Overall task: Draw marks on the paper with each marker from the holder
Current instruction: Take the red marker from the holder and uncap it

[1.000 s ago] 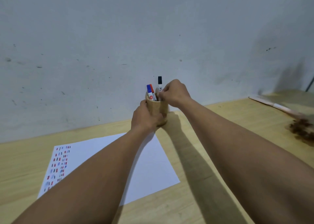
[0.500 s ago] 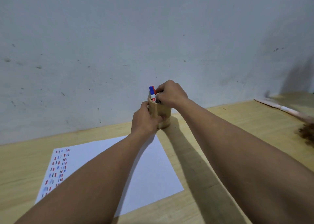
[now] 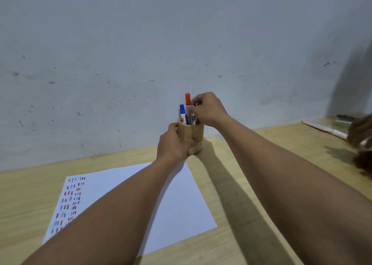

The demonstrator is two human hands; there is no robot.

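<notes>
A round wooden holder [image 3: 196, 137] stands on the table by the wall. My left hand [image 3: 174, 145] grips its left side. My right hand [image 3: 208, 108] pinches the red-capped marker [image 3: 188, 101], which sticks up higher than the others. A blue-capped marker [image 3: 182, 112] and a third marker [image 3: 193, 119] with its top hidden by my fingers sit lower in the holder. A white sheet of paper [image 3: 181, 200] lies in front, with columns of short red, blue and black marks [image 3: 69, 202] along its left side.
The wooden table [image 3: 231, 244] runs up to a grey wall [image 3: 141, 43]. At the far right lie a rolled white paper [image 3: 326, 129] and a dark brown fuzzy thing [image 3: 362, 144].
The black marker went down into the holder. My right hand shifted to the red marker and has raised it above the blue one. My left hand stayed on the holder.
</notes>
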